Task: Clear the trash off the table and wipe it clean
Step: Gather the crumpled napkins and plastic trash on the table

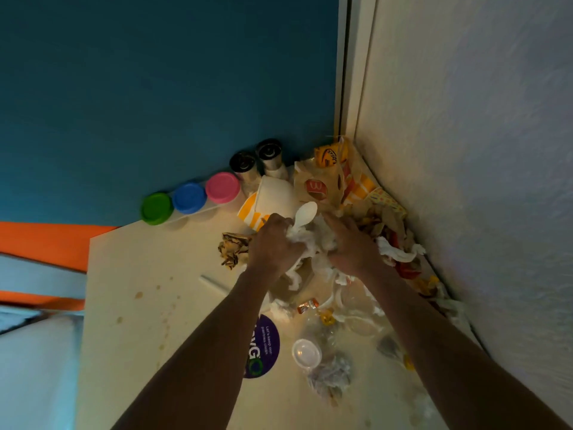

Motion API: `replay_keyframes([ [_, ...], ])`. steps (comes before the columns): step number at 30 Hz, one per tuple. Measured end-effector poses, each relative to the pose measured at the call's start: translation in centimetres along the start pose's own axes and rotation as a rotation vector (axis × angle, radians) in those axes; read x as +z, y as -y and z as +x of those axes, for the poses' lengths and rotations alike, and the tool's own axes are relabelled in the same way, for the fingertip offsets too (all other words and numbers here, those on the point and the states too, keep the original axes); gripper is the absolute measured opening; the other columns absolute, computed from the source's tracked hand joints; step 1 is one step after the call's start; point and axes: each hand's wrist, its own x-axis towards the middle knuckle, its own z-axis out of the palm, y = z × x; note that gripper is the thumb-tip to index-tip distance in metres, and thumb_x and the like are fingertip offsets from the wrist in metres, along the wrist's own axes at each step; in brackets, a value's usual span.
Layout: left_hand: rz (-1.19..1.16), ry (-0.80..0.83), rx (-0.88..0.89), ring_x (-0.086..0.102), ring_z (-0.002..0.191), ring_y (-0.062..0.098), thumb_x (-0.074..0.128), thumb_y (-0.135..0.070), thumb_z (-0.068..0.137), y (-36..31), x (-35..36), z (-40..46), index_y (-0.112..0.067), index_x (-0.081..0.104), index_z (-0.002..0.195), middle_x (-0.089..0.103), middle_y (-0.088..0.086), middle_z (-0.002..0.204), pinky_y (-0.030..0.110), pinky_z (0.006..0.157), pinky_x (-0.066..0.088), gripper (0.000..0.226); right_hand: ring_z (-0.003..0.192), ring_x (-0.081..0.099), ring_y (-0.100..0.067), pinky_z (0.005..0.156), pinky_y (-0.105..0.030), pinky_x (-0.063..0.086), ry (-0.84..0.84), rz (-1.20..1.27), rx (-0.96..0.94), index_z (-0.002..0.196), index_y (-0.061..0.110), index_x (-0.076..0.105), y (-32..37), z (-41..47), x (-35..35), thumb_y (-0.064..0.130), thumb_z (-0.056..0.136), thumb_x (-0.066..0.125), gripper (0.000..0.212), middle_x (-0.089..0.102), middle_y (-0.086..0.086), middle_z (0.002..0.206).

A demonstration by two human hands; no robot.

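A pale table (148, 305) is littered with fast-food trash along the wall side. My left hand (274, 243) grips a bundle of crumpled white napkins (305, 243) with a white plastic spoon (305, 214) sticking up from it. My right hand (353, 246) presses into the same napkin pile from the right, fingers curled over it. Behind the hands lie a white and yellow paper cup (266, 203) on its side and a brown burger bag (319, 184). A crumpled brown wrapper (234, 248) sits left of my left hand.
Green (156, 208), blue (189, 197) and pink (222, 187) lidded tubs and two dark-topped shakers (257, 159) line the table's far edge. A round clear lid (306, 352), a purple sticker (263, 346), a white straw (214, 283), plastic wrap and brown stains mark the near surface. A white wall (480, 150) runs along the right.
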Motion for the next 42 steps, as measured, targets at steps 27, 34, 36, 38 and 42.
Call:
replay_keyframes([
  [27, 0.052, -0.098, -0.138, 0.062, 0.110, 0.030, 0.071, -0.041, 0.086, 5.4, -0.1, -2.5, -0.019, 0.053, 0.129, 0.063, 0.005, 0.120, 0.044, 0.083, 0.050, 0.051, 0.089, 0.061, -0.021, 0.074, -0.035, 0.047, -0.161, 0.331, 0.074, 0.110, 0.021, 0.054, 0.5, -4.8, 1.4, 0.024, 0.084, 0.067, 0.030, 0.062, 0.003, 0.093],
  [34, 0.123, -0.023, -0.152, 0.058, 0.117, 0.030, 0.066, -0.032, 0.090, 6.1, 1.0, -1.9, -0.022, 0.051, 0.137, 0.063, 0.002, 0.126, 0.043, 0.088, 0.047, 0.051, 0.098, 0.065, -0.018, 0.081, -0.038, 0.054, -0.058, 0.231, 0.004, 0.141, 0.040, 0.037, 1.6, -4.8, 4.2, 0.046, 0.087, 0.063, 0.060, 0.069, 0.004, 0.107],
  [36, 0.004, -0.068, -0.225, 0.061, 0.110, 0.031, 0.067, -0.031, 0.090, 6.5, 1.0, -1.9, -0.018, 0.060, 0.129, 0.066, 0.005, 0.114, 0.039, 0.082, 0.045, 0.042, 0.106, 0.064, -0.024, 0.085, -0.042, 0.054, -0.038, 0.195, 0.036, 0.143, 0.039, 0.034, 1.6, -4.0, 5.0, 0.049, 0.089, 0.061, 0.062, 0.069, 0.000, 0.114],
  [38, -0.071, -0.120, -0.291, 0.063, 0.098, 0.032, 0.066, -0.028, 0.089, 6.8, 0.6, -2.2, -0.013, 0.066, 0.113, 0.064, 0.003, 0.094, 0.035, 0.075, 0.042, 0.028, 0.112, 0.062, -0.028, 0.089, -0.041, 0.051, -0.040, 0.134, 0.066, 0.137, 0.031, 0.044, 1.5, -3.4, 5.4, 0.051, 0.089, 0.061, 0.055, 0.068, -0.003, 0.117],
  [42, -0.175, -0.254, -0.356, 0.063, 0.083, 0.033, 0.061, -0.022, 0.087, 7.9, -0.5, -2.9, -0.003, 0.066, 0.097, 0.062, 0.006, 0.082, 0.036, 0.071, 0.046, 0.022, 0.106, 0.063, -0.032, 0.084, -0.037, 0.047, -0.098, 0.083, 0.113, 0.113, 0.013, 0.063, 0.9, -2.5, 5.4, 0.054, 0.085, 0.064, 0.049, 0.069, -0.010, 0.109],
])
